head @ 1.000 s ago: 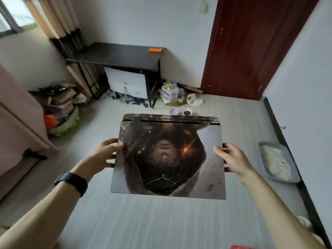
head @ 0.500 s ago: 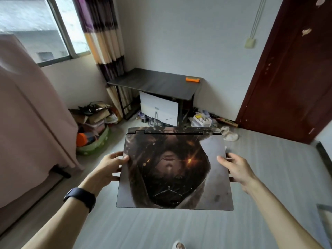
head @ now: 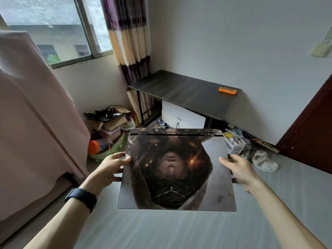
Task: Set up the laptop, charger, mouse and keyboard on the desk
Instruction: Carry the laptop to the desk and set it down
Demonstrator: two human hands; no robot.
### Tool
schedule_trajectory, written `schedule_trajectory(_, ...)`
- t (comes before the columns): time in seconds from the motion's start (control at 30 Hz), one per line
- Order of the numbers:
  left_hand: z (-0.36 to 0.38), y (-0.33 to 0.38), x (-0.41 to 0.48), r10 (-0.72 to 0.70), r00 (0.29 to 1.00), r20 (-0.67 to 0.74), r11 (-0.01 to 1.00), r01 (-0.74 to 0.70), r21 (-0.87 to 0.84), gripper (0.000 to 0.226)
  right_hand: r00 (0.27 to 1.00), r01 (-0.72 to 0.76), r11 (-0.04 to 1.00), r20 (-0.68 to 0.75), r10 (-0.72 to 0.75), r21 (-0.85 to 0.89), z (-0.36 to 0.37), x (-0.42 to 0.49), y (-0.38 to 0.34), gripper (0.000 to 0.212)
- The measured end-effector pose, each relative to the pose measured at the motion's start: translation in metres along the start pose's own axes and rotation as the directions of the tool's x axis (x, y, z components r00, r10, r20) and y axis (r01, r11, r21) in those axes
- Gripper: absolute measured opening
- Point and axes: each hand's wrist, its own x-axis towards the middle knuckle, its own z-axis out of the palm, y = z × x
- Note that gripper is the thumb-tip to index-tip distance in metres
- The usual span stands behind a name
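Note:
I carry a closed laptop (head: 177, 169) flat in front of me, its lid covered by a dark picture sticker, hinge away from me. My left hand (head: 112, 167) grips its left edge, thumb on top and fingers underneath. My right hand (head: 239, 168) grips the right edge the same way. The dark wooden desk (head: 183, 91) stands ahead against the far wall, beyond the laptop. No charger, mouse or keyboard can be made out for sure.
A small orange object (head: 227, 90) lies at the desk's right end. A white panel (head: 183, 116) stands under the desk. Boxes and clutter (head: 109, 123) sit on the floor at left, a small drawer organiser (head: 234, 142) at right. Pink fabric (head: 30, 114) hangs at left, a dark red door (head: 309, 132) at right.
The view has moved nearer the desk, which looks larger and closer. Both hands keep the same hold on the laptop, carried level.

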Motion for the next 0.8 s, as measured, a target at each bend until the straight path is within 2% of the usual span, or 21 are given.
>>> schedule_trajectory(0.23, -0.011, 0.067, 0.175, -0.023, 0.999, 0.041, 1.000, 0.024, -0.011, 0.036, 0.997, -0.075, 0.997, -0.016, 0.075, -0.005, 0.048, 0.173, -0.030, 0.020)
schedule_trajectory(0.33, -0.015, 0.111, 0.269, -0.016, 0.999, 0.033, 0.998, 0.014, 0.059, 0.032, 0.993, -0.091, 0.996, -0.076, 0.090, -0.014, 0.066, 0.250, -0.051, 0.020)
schedule_trajectory(0.47, -0.011, 0.174, 0.375, 0.016, 0.999, 0.049, 0.993, -0.022, 0.119, 0.037, 0.985, -0.075, 0.997, -0.156, 0.074, -0.001, 0.079, 0.337, -0.083, 0.019)
schedule_trajectory(0.6, 0.005, 0.226, 0.461, 0.000, 0.994, 0.113, 0.983, -0.020, 0.181, 0.037, 0.965, -0.124, 0.992, -0.228, 0.127, 0.028, 0.084, 0.410, -0.097, 0.018)
schedule_trajectory(0.8, 0.049, 0.292, 0.603, 0.012, 0.994, 0.107, 0.980, -0.033, 0.194, 0.026, 0.938, -0.186, 0.981, -0.289, 0.191, 0.045, 0.088, 0.543, -0.112, 0.023)
